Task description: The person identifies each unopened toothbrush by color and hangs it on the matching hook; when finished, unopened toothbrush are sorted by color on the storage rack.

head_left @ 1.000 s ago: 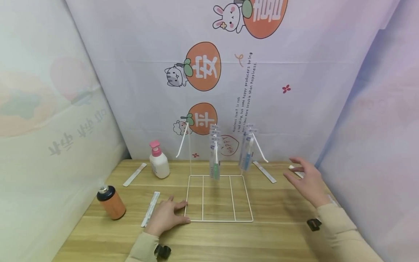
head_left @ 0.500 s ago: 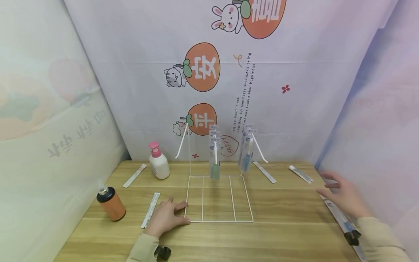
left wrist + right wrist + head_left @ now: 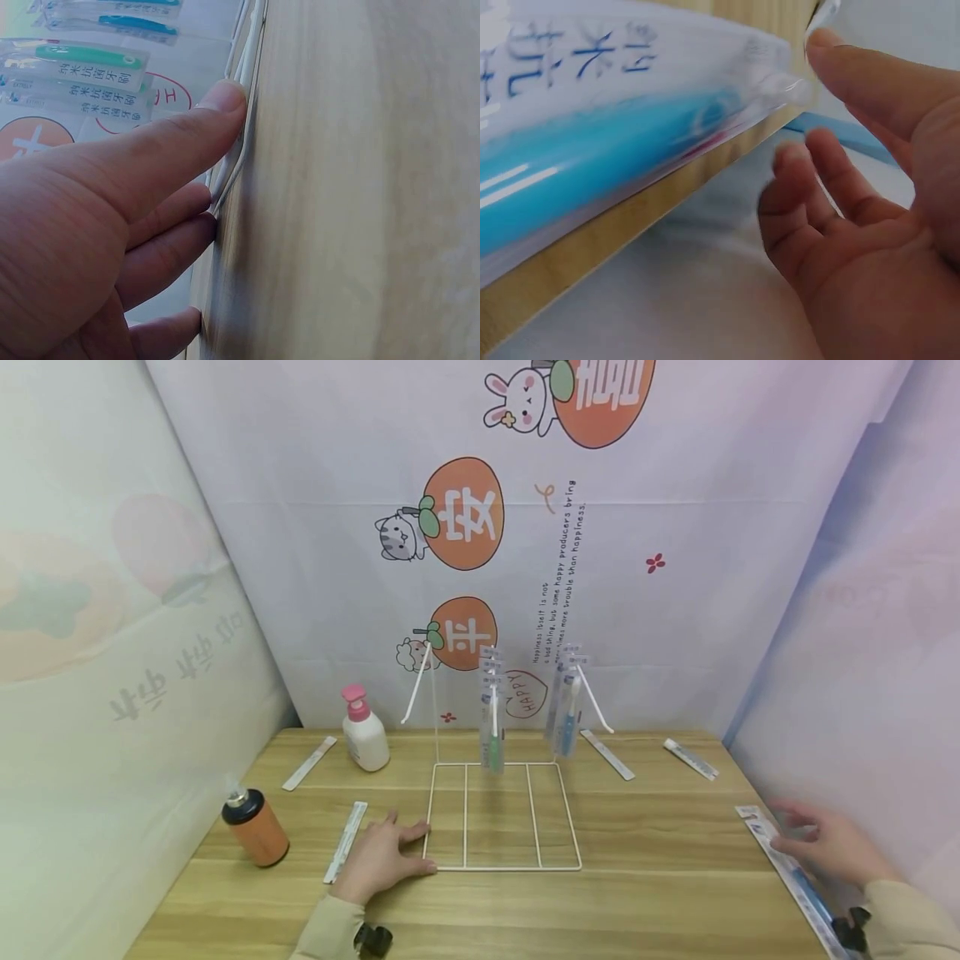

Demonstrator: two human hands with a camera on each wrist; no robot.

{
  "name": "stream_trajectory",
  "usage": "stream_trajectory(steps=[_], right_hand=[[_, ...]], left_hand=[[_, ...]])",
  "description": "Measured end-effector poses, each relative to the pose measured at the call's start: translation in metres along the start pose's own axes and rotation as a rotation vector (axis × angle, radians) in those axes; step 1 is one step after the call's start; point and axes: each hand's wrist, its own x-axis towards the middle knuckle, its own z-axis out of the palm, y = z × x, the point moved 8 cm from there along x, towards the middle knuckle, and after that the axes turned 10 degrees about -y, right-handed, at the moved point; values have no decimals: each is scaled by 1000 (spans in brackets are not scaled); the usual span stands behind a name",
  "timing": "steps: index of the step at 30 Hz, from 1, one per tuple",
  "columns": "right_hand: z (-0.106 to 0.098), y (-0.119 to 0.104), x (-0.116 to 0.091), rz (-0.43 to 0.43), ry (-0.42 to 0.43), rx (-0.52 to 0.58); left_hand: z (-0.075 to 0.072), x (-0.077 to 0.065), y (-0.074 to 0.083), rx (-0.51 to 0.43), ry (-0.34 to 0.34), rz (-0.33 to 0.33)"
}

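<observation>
A white wire display rack (image 3: pixel 517 867) stands mid-table; packaged toothbrushes, one green (image 3: pixel 495 750) and one blue (image 3: pixel 568 732) at the front, hang from its hooks. My left hand (image 3: pixel 384 856) rests at the rack's front left corner, its thumb (image 3: pixel 225 96) on the base wire and the other fingers spread along the side. At the right edge of the table lies a blue toothbrush in a clear package (image 3: pixel 798 881). Over it is my right hand (image 3: pixel 836 843), thumb towards the package and fingers loosely bent on the wall side. In the right wrist view the toothbrush handle (image 3: pixel 607 161) looms close.
A white pump bottle with a pink top (image 3: pixel 366 737) and an orange pump bottle (image 3: pixel 258 831) stand left. Flat packages lie at left (image 3: pixel 347 843), back left (image 3: pixel 309 763) and back right (image 3: pixel 607 754). A small tube (image 3: pixel 691 759) lies far right. Cloth walls enclose the table.
My right hand has moved right and towards me, from beside the small tube to over the packaged toothbrush at the table's right edge. The left hand stays at the rack corner.
</observation>
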Motion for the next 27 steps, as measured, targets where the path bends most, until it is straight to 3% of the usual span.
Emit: stream_trajectory(steps=[6,13,16,22,27], right_hand=[[12,10,2,-9,-66,-20],[19,20,5,76,-132,108],[21,22,7,111,-146,94],[23,27,8,182,-135,71],[15,22,8,154,-51,-39]], left_hand=[[1,-1,1,-1,0,5],[0,0,1,-1,-6,2],[-2,0,2,3,-6,2],[-2,-1,2,4,-3,-4],[-1,-1,1,1,1,-15]])
